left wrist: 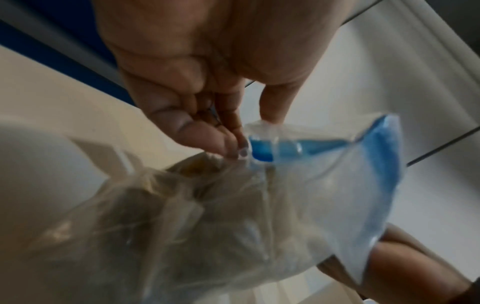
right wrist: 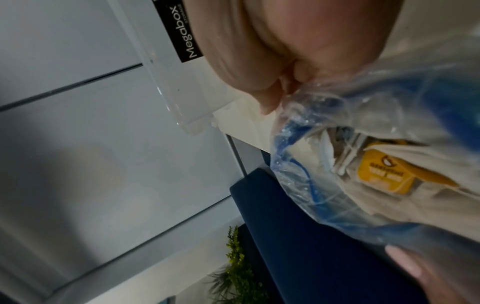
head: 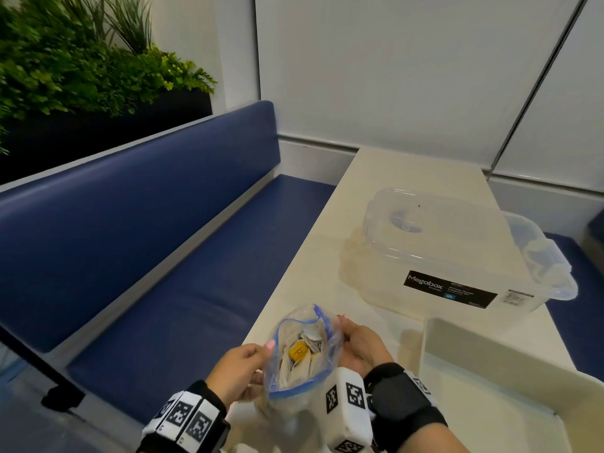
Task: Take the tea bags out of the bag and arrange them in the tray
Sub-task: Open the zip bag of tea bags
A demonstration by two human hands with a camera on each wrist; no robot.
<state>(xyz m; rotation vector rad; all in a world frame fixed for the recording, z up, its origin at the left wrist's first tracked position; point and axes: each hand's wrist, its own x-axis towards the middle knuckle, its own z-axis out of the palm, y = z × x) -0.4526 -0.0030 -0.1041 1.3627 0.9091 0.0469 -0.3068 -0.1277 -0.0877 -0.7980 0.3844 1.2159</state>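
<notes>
A clear zip bag (head: pixel 302 351) with a blue seal strip is held up over the table's near left edge, its mouth spread wide. Inside lie several pale tea bags (head: pixel 295 364) and a yellow tag (head: pixel 299 350). My left hand (head: pixel 243 364) pinches the bag's left rim (left wrist: pixel 259 131) between thumb and fingers. My right hand (head: pixel 361 341) grips the right rim (right wrist: pixel 293 98) and cups that side. The yellow tag (right wrist: pixel 384 172) shows through the mouth in the right wrist view. The white tray (head: pixel 483 364) lies at the near right, its inside bare.
A clear lidded Megabox storage box (head: pixel 457 256) stands on the cream table (head: pixel 343 223) beyond the tray. A blue bench (head: pixel 163 240) runs along the table's left side, with plants (head: pixel 81 60) behind it. White wall panels close the far side.
</notes>
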